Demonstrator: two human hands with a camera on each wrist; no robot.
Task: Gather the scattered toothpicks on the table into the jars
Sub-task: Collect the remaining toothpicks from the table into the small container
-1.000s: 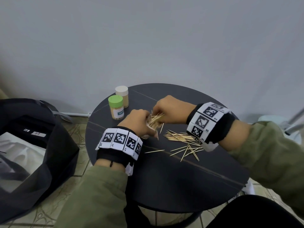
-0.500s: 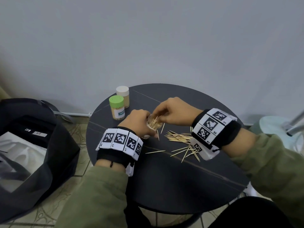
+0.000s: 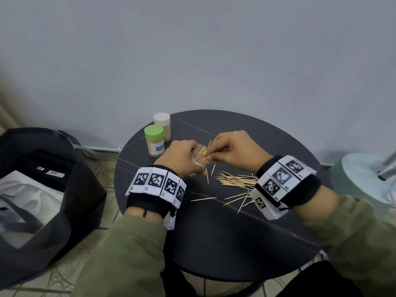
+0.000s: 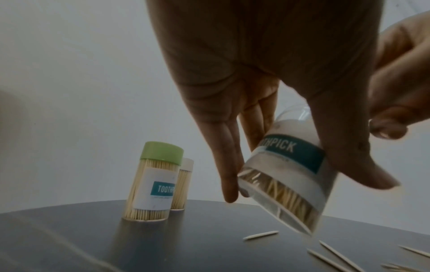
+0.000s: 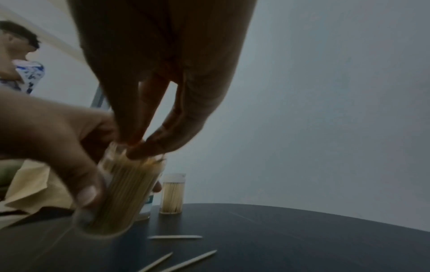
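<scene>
My left hand (image 3: 182, 156) grips an open clear jar (image 3: 200, 156), tilted over the dark round table (image 3: 214, 243). The jar (image 4: 286, 176) carries a teal TOOTHPICK label and is largely filled with toothpicks. My right hand (image 3: 209, 154) has its fingertips (image 5: 144, 145) pinched together on toothpick tops at the jar's mouth (image 5: 121, 195). One toothpick sticks up beside those fingers. Several scattered toothpicks (image 3: 235, 181) lie on the table under my right wrist, and a few (image 4: 260, 235) lie just below the jar.
Two closed full jars stand at the table's back left: a green-lidded jar (image 3: 153, 140) and a white-lidded jar (image 3: 162, 125). A black bag (image 3: 42, 200) sits on the floor at left, a pale round stand base (image 3: 360, 176) at right. Another person (image 5: 21, 60) is behind.
The bundle that stuck out of the jar's mouth has gone deeper in under my right fingers. My right wrist has shifted right and nearer. The left hand keeps the jar in place.
</scene>
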